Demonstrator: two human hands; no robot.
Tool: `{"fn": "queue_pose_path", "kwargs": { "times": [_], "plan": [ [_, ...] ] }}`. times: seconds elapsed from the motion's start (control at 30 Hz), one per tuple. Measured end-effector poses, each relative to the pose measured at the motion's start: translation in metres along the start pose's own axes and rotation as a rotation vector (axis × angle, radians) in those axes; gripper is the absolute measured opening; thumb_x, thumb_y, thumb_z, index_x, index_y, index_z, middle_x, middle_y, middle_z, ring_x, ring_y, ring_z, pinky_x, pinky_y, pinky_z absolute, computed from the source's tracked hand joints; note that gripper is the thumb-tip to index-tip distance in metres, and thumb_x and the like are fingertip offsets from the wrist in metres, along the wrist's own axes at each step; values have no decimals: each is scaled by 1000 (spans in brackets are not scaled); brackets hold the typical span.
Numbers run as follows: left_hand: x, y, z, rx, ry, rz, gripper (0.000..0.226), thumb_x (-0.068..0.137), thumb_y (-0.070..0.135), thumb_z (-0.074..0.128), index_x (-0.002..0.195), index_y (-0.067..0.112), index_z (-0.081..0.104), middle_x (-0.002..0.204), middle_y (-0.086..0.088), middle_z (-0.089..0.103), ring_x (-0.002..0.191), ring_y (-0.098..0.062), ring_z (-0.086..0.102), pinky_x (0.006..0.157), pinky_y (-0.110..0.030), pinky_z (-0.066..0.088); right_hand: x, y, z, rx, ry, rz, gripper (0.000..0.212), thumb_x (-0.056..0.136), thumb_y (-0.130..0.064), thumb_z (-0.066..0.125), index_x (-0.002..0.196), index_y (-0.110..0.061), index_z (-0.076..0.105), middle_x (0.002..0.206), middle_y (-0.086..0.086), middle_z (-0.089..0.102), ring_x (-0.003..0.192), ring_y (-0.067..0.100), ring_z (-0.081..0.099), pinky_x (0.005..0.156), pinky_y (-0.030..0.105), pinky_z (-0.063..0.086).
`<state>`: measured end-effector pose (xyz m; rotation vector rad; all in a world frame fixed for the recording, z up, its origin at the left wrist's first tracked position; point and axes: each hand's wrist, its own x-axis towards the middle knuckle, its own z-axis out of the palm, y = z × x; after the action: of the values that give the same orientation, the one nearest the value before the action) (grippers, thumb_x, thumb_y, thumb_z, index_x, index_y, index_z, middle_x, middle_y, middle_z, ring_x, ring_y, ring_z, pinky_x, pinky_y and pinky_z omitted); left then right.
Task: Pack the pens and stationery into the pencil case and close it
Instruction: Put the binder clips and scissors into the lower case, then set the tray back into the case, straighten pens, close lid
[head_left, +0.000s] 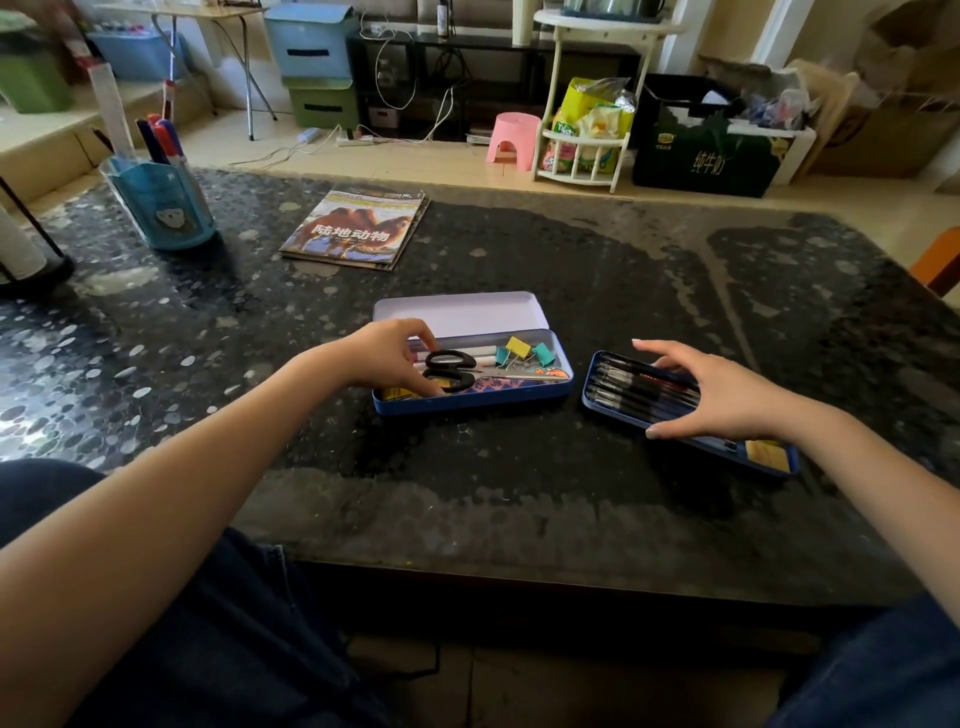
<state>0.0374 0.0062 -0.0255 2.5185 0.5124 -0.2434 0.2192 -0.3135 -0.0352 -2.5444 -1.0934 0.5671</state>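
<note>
The left hand (387, 358) has its grip curled around the black handles of the scissors (451, 370), which lie inside the open pencil case (470, 400) — a blue tin at the middle of the tabletop (519, 483) with its pale lid tipped back toward 12 o'clock. The right hand (722, 395) is spread, fingers straight and relaxed, over the inner tray (613, 400), holding nothing; whether the fingertips touch the tray cannot be told. That tray sits just beside the case at 3 o'clock, apart from it, and carries a row of dark pens (631, 387). In the case, yellow and teal binder clips (524, 351) lie at the right end, with white pens behind the scissors and a patterned liner showing below. The tabletop is dark, glossy stone speckled with pale flecks, and light glares across it in wide patches. At 11 o'clock from the case lies a magazine (358, 228) with camels on its cover; farther out at 10 o'clock stands a blue pen holder (166, 208) with markers and a ruler upright in it. Beyond the far edge — on a pale floor — are a pink stool (514, 137), a white rack (582, 150) of snack packets, a dark carton (706, 161), stacked blue and green bins (311, 52) and loose cables.
</note>
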Motion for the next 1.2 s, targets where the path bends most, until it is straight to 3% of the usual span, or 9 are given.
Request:
{"fn": "queue_pose_path", "kwargs": {
  "times": [0.13,0.27,0.37,0.5,0.67,0.83,0.93,1.07,1.2],
  "plan": [
    [-1,-2,-3,-46,-40,-4,61,70,34,80,122,23,50,83,4,53,78,-12,53,66,-23,43,-2,0,-5,24,23,-10,104,59,-46,84,141,-50,20,140,-3,46,128,17,42,109,42,36],
    [-4,3,1,-9,-21,53,60,76,36,74,129,25,48,85,15,44,85,-11,46,78,-24,39,-3,-6,-7,56,34,-28,104,59,-44,85,141,-50,20,141,-4,46,129,17,43,109,42,36],
    [-7,4,0,75,18,51,60,74,41,75,126,26,50,92,10,48,84,-12,48,76,-26,39,-4,-13,-7,62,37,-63,104,59,-44,85,141,-50,21,140,-4,47,130,16,42,110,40,35],
    [-6,1,-7,85,8,7,58,70,41,78,118,21,53,80,10,50,72,-8,49,61,-23,38,-6,-21,-5,77,31,-91,102,61,-40,85,141,-49,22,140,-4,47,130,14,42,109,35,34],
    [-4,0,-12,42,-35,-30,55,68,39,80,112,18,54,86,4,55,78,-11,52,66,-23,42,-1,-28,-5,47,-12,-84,102,62,-41,84,141,-49,20,142,-5,46,131,15,43,106,31,33],
    [-4,-12,-27,-210,88,-52,33,76,25,76,107,17,67,98,-2,64,86,-14,59,72,-26,49,12,-43,-17,69,-26,-89,102,62,-43,83,142,-48,20,143,-6,46,131,15,42,105,31,33],
    [-4,-23,-36,-458,174,-214,22,77,4,73,96,12,66,94,-5,61,78,-15,61,53,-23,57,28,-64,-21,63,-33,-145,102,62,-45,83,143,-46,21,143,-6,46,133,13,40,102,26,30],
    [-1,-31,-36,-659,68,-435,34,73,-7,72,102,5,61,89,-12,66,75,-21,66,59,-31,59,53,-107,-15,29,-107,-242,101,64,-47,81,143,-46,19,145,-6,43,134,15,38,106,31,30],
    [1,-28,-33,-644,6,-428,39,70,-1,77,104,9,62,96,-8,66,82,-18,66,64,-30,59,77,-146,1,-10,-187,-342,100,67,-45,81,145,-42,20,147,-6,41,135,14,37,105,30,29]
  ]
}}
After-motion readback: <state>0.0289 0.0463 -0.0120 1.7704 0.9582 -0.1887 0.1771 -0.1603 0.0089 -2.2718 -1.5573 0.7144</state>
